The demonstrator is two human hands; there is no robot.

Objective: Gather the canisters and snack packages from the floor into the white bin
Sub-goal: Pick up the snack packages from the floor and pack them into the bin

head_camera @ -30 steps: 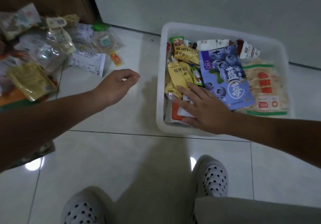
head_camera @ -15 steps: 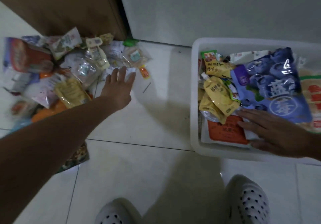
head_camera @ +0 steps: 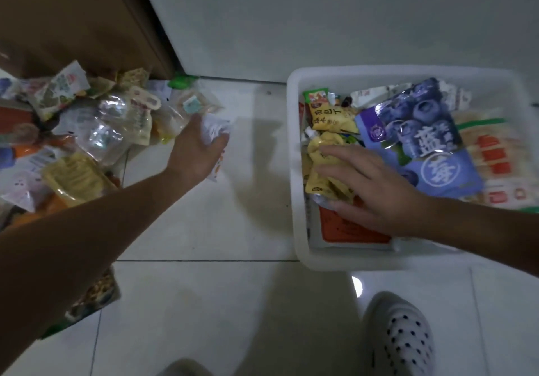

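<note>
We find the left hand [head_camera: 198,148] curled round a white packet [head_camera: 215,126] at the edge of the snack pile [head_camera: 87,130] on the floor, near the brown door [head_camera: 73,20]. The right hand [head_camera: 370,189] lies flat, fingers spread, on yellow pouches [head_camera: 316,181] inside the white bin [head_camera: 294,215], beside a blue bag [head_camera: 420,139].

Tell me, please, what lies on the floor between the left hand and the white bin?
Only bare floor tile, as the head view shows, separates the left hand, gripping a white packet, from the white bin.
</note>
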